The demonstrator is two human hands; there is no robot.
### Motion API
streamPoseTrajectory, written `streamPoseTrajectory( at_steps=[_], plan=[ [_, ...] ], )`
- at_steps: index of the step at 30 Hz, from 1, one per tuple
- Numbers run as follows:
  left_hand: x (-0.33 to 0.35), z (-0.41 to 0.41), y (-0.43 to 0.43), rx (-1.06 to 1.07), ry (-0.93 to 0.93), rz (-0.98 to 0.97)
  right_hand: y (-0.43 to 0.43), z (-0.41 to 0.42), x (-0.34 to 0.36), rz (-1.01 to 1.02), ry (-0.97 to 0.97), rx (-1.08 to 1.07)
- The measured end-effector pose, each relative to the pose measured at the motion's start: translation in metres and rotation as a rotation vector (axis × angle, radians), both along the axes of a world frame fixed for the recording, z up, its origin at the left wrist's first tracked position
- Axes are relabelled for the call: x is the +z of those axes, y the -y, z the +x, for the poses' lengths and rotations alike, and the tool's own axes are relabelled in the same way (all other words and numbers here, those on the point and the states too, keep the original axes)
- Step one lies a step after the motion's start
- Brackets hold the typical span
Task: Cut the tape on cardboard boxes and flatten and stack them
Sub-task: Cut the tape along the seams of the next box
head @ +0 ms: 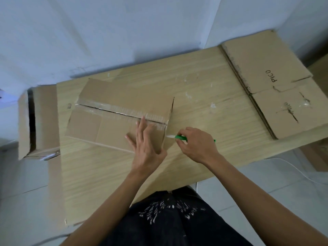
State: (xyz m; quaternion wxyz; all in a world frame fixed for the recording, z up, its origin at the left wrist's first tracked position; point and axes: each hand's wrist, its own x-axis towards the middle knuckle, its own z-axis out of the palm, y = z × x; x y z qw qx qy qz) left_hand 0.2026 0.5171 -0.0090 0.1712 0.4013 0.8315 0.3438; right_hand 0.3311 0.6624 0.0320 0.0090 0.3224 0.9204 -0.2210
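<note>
The box lies on the table, its long side and taped seam running left to right. My left hand presses flat on its right end, fingers spread. My right hand grips the green cutter, its blade pointing left at the box's right end.

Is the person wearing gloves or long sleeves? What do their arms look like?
No gloves: each grip, the left hand and the right hand, is bare, with no rings showing. The left forearm and right forearm are bare too: no sleeves, watch or bracelet in view. Lower down is dark clothing with small white marks.
</note>
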Motion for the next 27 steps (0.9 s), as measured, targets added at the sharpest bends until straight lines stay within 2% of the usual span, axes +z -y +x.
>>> streamPoseTrajectory(
  at_steps=[8, 13, 18, 21, 24, 27],
  plan=[
    [0.0, 0.011, -0.001, 0.035, -0.057, 0.062, -0.011, -0.021, 0.0, 0.116, 0.02, 0.244],
    [0.0, 0.015, 0.001, 0.058, -0.1, 0.036, -0.042, -0.03, -0.005, 0.132, 0.016, 0.037],
    [-0.001, 0.021, 0.0, 0.11, -0.145, -0.037, -0.065, -0.011, -0.03, -0.035, 0.112, -0.114],
    [0.0, 0.027, -0.002, 0.173, -0.156, -0.107, -0.064, -0.013, -0.028, -0.15, -0.013, -0.108],
    [0.0, 0.031, -0.007, 0.239, -0.175, -0.153, -0.059, -0.034, -0.009, -0.182, -0.178, 0.045],
    [0.003, 0.03, -0.012, 0.267, -0.166, -0.169, -0.053, -0.064, 0.004, -0.043, -0.168, 0.351]
  ],
)
